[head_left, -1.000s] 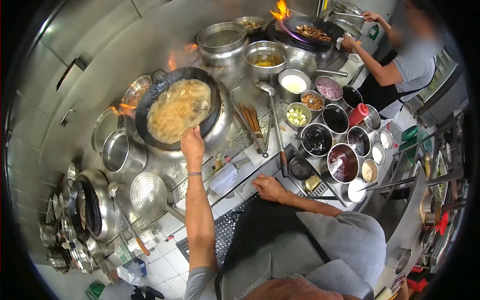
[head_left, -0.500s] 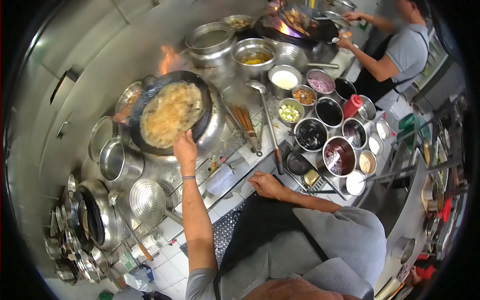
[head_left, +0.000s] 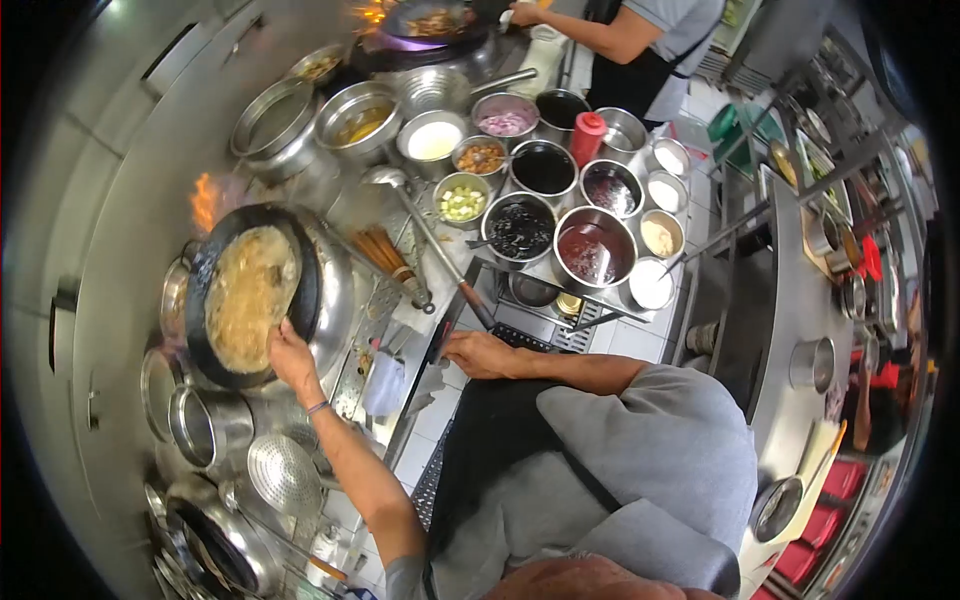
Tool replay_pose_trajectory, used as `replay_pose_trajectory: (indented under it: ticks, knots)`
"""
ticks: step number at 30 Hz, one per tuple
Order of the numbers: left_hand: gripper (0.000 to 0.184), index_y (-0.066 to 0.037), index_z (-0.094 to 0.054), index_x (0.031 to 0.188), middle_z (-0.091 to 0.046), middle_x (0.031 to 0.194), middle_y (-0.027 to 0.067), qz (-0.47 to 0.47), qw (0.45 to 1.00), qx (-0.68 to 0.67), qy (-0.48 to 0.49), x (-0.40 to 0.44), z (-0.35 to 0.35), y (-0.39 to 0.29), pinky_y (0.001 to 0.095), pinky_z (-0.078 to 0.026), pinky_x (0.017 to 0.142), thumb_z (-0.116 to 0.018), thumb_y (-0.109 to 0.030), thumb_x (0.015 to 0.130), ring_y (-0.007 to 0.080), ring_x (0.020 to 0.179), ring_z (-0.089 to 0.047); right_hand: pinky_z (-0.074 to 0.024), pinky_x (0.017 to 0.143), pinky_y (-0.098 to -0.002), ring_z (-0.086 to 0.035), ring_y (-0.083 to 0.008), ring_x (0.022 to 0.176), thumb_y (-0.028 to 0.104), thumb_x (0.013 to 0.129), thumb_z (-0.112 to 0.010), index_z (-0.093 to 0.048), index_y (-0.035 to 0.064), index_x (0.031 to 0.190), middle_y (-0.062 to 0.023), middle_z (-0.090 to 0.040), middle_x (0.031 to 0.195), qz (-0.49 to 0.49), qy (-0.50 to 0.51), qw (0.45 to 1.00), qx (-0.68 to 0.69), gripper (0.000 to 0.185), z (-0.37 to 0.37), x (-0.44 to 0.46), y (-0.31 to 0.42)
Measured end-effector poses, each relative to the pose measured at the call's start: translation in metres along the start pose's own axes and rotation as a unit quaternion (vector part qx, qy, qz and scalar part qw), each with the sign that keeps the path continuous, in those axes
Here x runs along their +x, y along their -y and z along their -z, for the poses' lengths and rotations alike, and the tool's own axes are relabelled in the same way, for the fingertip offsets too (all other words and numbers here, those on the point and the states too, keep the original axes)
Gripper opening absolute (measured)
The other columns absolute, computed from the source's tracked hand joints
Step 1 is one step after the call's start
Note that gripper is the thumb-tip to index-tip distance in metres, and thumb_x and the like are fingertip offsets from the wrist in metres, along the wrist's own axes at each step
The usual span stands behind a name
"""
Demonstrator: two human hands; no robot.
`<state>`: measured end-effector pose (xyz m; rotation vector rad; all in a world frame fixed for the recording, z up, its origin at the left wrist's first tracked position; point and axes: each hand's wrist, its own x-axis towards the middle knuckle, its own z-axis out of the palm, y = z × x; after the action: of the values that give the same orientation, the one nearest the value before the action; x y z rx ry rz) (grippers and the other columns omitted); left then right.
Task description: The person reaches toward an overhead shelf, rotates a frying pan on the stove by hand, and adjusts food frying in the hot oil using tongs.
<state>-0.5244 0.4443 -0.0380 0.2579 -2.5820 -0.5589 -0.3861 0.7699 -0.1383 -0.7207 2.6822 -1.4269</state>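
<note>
Wok rim [head_left: 198, 335] in left hand [head_left: 290, 352], fingers partly hidden.

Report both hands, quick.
Left hand: closed at the wok's near rim; whether on rim or food, can't tell.
Right hand: by counter edge, loosely curled; grip can't be told.
</note>
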Motion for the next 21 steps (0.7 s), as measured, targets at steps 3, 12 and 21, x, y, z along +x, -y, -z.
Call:
replay_pose_trajectory:
  ticks: [3,12,21]
  knots:
    - [0.034,0.004,-0.065,0.095,-0.067,0.092,0.0291,-0.017,1.0,-0.017,-0.004,0.0,0.001,-0.002,0.0527,-0.047,0.075,-0.055,-0.028,0.101,0.0501,0.086,-0.061,-0.0533,0.083,-0.0488,-0.065,-0.0383,0.095,0.012,0.093,-0.059,-0.07,0.0019,0.102,-0.0164,-0.065,0.1,-0.042,-0.004,0.999,-0.004,0.017,0.011,-0.009,0.002]
    - [0.036,0.006,-0.065,0.098,-0.066,0.097,0.0309,-0.038,0.999,-0.026,-0.005,0.004,-0.007,0.014,0.0538,-0.046,0.077,-0.054,-0.027,0.102,0.0505,0.091,-0.06,-0.0531,0.083,-0.0489,-0.065,-0.0389,0.096,0.016,0.096,-0.055,-0.069,0.0045,0.104,-0.0154,-0.063,0.098,-0.122,-0.059,0.991,-0.017,0.02,0.032,-0.036,0.004]
    - [0.041,0.009,-0.064,0.108,-0.066,0.101,0.0315,-0.043,0.999,-0.018,0.01,0.002,-0.003,0.01,0.0524,-0.047,0.08,-0.052,-0.03,0.104,0.0495,0.092,-0.061,-0.0524,0.084,-0.0501,-0.065,-0.0393,0.095,0.016,0.094,-0.055,-0.069,0.006,0.103,-0.0151,-0.063,0.1,-0.16,-0.09,0.983,-0.018,0.019,0.03,-0.048,0.003]
